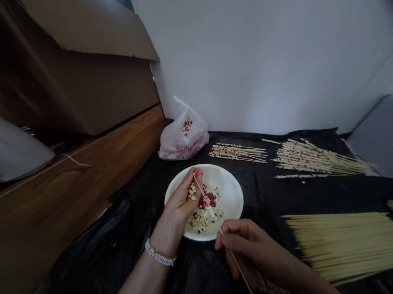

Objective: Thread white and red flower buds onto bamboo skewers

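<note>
My left hand (182, 196), wearing a beaded bracelet (159, 255), is over a white bowl (231, 187). Small pale, kernel-like pieces (191, 191) with dark red marks lie in its curled palm. The upper end of a thin wooden skewer (199, 187) shows against its fingers. Below and right of the bowl's rim, my right hand (244, 244) pinches a thin skewer length (237, 265) between thumb and fingers. Both lengths lie roughly in line; I cannot tell whether they are one skewer. More loose pieces (203, 221) cover part of the bowl's red-patterned bottom.
A plastic bag (184, 139) of similar pieces stands behind the bowl. Filled skewers lie in a small bundle (238, 152) and a larger pile (312, 157). Bare skewers (352, 244) lie right on black sheeting (266, 196). A cardboard box (113, 90) is at left.
</note>
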### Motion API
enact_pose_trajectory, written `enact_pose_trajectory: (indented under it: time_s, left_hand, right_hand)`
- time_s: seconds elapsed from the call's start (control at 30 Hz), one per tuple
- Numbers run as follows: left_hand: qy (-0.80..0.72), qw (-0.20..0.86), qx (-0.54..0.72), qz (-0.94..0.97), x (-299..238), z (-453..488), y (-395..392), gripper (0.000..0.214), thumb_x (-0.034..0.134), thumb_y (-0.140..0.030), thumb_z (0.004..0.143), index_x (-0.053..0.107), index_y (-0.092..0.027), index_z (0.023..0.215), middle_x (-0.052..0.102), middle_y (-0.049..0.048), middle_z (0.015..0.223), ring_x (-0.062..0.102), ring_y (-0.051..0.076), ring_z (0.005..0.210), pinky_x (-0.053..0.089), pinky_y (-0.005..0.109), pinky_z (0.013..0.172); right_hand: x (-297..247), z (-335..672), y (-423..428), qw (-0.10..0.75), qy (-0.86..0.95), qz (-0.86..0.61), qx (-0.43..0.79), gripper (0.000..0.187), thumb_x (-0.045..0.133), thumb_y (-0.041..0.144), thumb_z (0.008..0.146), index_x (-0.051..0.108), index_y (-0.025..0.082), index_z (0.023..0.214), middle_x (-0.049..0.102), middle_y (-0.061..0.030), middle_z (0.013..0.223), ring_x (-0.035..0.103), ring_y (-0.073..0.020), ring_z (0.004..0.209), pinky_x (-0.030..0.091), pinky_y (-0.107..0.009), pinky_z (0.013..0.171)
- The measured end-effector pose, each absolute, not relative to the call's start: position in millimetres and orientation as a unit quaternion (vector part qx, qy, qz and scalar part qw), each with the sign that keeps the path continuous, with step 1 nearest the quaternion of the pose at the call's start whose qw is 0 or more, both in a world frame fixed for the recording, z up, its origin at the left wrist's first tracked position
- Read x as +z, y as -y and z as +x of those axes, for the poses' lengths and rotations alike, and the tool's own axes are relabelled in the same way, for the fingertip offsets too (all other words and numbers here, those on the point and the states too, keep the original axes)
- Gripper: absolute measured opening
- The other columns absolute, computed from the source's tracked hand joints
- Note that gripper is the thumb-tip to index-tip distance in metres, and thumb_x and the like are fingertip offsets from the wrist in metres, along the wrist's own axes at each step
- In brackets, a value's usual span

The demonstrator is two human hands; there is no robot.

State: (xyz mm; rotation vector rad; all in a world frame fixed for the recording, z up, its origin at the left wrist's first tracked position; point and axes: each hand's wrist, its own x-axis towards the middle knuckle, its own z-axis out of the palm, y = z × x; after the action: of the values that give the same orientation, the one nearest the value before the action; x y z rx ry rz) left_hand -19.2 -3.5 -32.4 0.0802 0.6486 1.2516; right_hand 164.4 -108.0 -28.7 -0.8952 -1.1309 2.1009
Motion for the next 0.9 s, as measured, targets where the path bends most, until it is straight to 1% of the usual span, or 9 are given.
enact_pose_trajectory:
  time_s: [0.07,0.17,0.23,0.3,0.4,0.53,0.63,0.73,0.9]
  left_hand:
    - [-0.299,0.759,0.578,0.023,-28,-18,4,0.067,0.048,0.003,0.09,0.042,-0.022,0.152,0.074,0.0071,0.122,0.072,0.014,0.108,0.058,0.02,0.089]
    - [-0.295,0.756,0.585,-0.009,-22,-14,5,0.062,0.044,0.004,0.092,0.045,-0.018,0.15,0.077,0.0073,0.112,0.074,0.013,0.101,0.059,0.019,0.084]
    - [-0.3,0.754,0.585,-0.019,-19,-13,6,0.06,0.042,0.003,0.093,0.046,-0.018,0.148,0.077,0.0067,0.107,0.075,0.012,0.095,0.06,0.02,0.081]
    - [-0.301,0.754,0.584,-0.015,-19,-13,6,0.059,0.043,0.002,0.093,0.047,-0.019,0.148,0.077,0.0059,0.105,0.075,0.012,0.093,0.06,0.02,0.082]
    - [-0.295,0.758,0.582,0.002,-23,-14,5,0.06,0.046,0.003,0.092,0.047,-0.018,0.149,0.077,0.0059,0.106,0.074,0.011,0.095,0.058,0.018,0.085]
    - [-0.295,0.754,0.586,0.022,-29,-16,4,0.063,0.047,0.005,0.09,0.047,-0.02,0.148,0.077,0.0054,0.108,0.075,0.013,0.095,0.059,0.02,0.083]
    - [-0.306,0.741,0.597,0.032,-30,-16,2,0.067,0.049,0.006,0.088,0.046,-0.022,0.149,0.076,0.0054,0.116,0.074,0.013,0.1,0.059,0.021,0.085]
    - [-0.31,0.733,0.605,0.032,-31,-17,2,0.069,0.048,0.007,0.088,0.046,-0.024,0.149,0.074,0.0059,0.122,0.072,0.015,0.107,0.06,0.023,0.087]
    - [-0.302,0.734,0.608,0.028,-31,-17,3,0.064,0.047,0.007,0.088,0.05,-0.021,0.146,0.075,0.0064,0.118,0.072,0.014,0.106,0.059,0.022,0.087]
  right_hand:
    - [-29,164,108,0.292,0.421,-0.336,0.79,0.033,0.068,0.051,0.087,0.066,0.018,0.085,0.064,0.0051,0.049,0.042,-0.003,0.027,0.023,-0.014,0.029]
    - [-30,165,108,0.296,0.416,-0.332,0.793,0.033,0.068,0.05,0.088,0.066,0.017,0.086,0.064,0.0051,0.049,0.041,-0.0025,0.027,0.022,-0.014,0.028]
    - [-32,165,107,0.3,0.414,-0.33,0.794,0.032,0.068,0.049,0.089,0.066,0.017,0.086,0.064,0.0052,0.049,0.04,-0.0025,0.026,0.022,-0.014,0.028]
    - [-33,165,107,0.302,0.413,-0.331,0.793,0.032,0.068,0.049,0.089,0.066,0.017,0.087,0.064,0.0051,0.049,0.04,-0.0029,0.026,0.022,-0.014,0.028]
    - [-35,165,107,0.305,0.415,-0.339,0.787,0.033,0.067,0.05,0.089,0.066,0.017,0.087,0.064,0.0047,0.049,0.039,-0.0033,0.027,0.021,-0.015,0.029]
    - [-35,164,108,0.298,0.417,-0.344,0.786,0.035,0.069,0.052,0.087,0.066,0.017,0.087,0.063,0.0052,0.048,0.039,-0.0037,0.027,0.022,-0.015,0.029]
    - [-34,164,108,0.298,0.415,-0.343,0.788,0.034,0.069,0.051,0.087,0.066,0.017,0.087,0.063,0.0054,0.047,0.038,-0.0035,0.027,0.023,-0.014,0.029]
    - [-33,164,107,0.3,0.418,-0.342,0.786,0.033,0.068,0.05,0.088,0.066,0.017,0.087,0.063,0.0049,0.048,0.038,-0.0031,0.027,0.022,-0.014,0.028]
    - [-32,164,107,0.299,0.416,-0.34,0.788,0.033,0.068,0.05,0.089,0.066,0.017,0.086,0.063,0.0051,0.048,0.039,-0.003,0.026,0.021,-0.014,0.028]
